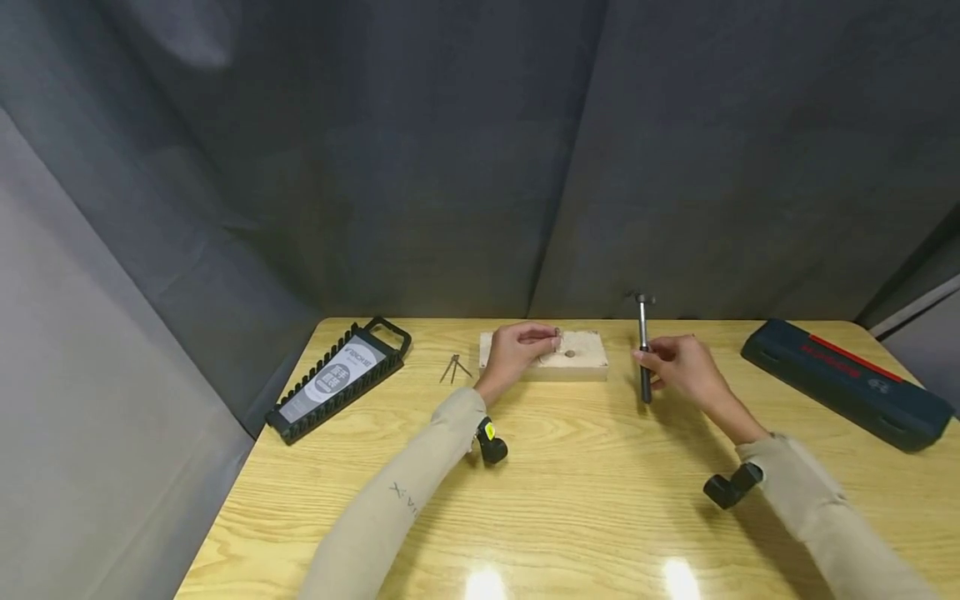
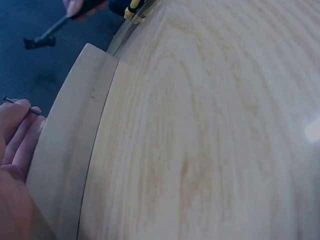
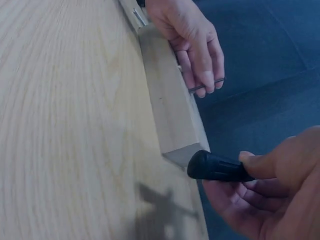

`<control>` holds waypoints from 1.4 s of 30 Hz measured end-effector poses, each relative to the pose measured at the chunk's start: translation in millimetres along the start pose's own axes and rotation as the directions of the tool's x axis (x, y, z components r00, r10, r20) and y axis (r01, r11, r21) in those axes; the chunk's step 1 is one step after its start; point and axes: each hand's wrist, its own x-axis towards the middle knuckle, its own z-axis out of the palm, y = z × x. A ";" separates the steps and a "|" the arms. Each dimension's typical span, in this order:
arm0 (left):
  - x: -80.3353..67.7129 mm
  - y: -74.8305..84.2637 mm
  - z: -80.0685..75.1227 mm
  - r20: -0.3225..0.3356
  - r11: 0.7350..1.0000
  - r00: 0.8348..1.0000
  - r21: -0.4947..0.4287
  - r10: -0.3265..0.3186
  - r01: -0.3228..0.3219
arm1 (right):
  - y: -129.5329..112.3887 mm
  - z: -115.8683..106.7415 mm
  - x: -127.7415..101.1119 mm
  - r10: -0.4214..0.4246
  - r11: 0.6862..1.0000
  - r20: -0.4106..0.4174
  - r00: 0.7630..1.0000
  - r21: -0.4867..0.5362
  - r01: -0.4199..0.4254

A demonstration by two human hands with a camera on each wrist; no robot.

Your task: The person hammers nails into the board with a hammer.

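Note:
A pale wood block lies on the table near its far edge. My left hand rests over the block's left half and pinches a thin nail between thumb and fingers, held upright on the block's top. The nail also shows at my fingertips in the left wrist view. To the right of the block my right hand grips the black handle of a small hammer, its head raised above the table.
Loose nails lie left of the block. A black wrench rack sits at the table's far left and a dark blue tool case at the far right. Grey curtains close off the back and sides.

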 end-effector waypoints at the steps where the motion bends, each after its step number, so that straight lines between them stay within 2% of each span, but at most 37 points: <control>1: 0.2 -0.3 -0.1 0.003 1.000 1.000 -0.002 -0.004 0.004 | 2.3 1.2 0.9 0.012 1.000 0.012 1.000 -0.005 -0.012; 9: 0.2 3.4 -1.9 0.014 1.000 1.000 0.006 -0.014 0.014 | 9.9 11.1 6.3 0.099 0.995 0.094 0.991 -0.026 -0.097; 14: 0.9 5.4 -0.3 0.003 1.000 1.000 0.008 -0.006 0.006 | 7.6 11.7 6.6 0.070 0.997 0.078 0.994 -0.019 -0.069; 19: 1.7 5.1 1.4 -0.004 1.000 1.000 0.016 -0.003 0.003 | -0.9 10.4 2.0 -0.043 0.997 0.003 0.999 -0.069 0.043; 23: 3.2 4.7 1.5 -0.004 0.999 1.000 0.037 0.002 -0.002 | -9.2 10.4 0.0 -0.153 0.982 -0.073 0.986 -0.125 0.143; 25: 4.4 4.6 1.2 0.002 0.999 1.000 0.042 0.005 -0.005 | -11.0 11.1 1.5 -0.210 0.972 -0.122 0.970 -0.138 0.192; 28: 5.7 4.5 0.4 0.012 0.999 1.000 0.048 -0.006 0.005 | -10.7 13.7 4.9 -0.301 0.947 -0.200 0.933 -0.178 0.267; 31: 7.1 8.5 -2.3 0.016 0.999 1.000 0.051 -0.018 0.017 | -10.7 15.6 5.9 -0.360 0.927 -0.243 0.901 -0.204 0.315; 34: 7.6 16.8 -10.5 0.019 0.999 1.000 0.051 -0.015 0.014 | -14.0 13.7 4.2 -0.348 0.934 -0.231 0.908 -0.166 0.316; 36: 5.6 22.6 -21.4 0.020 0.999 1.000 0.053 -0.008 0.006 | -17.0 11.1 3.1 -0.331 0.941 -0.219 0.918 -0.151 0.304; 42: -7.1 29.6 -76.1 -0.029 0.990 1.000 0.143 0.008 -0.004 | -20.6 4.2 4.2 -0.344 0.932 -0.184 0.921 -0.187 0.311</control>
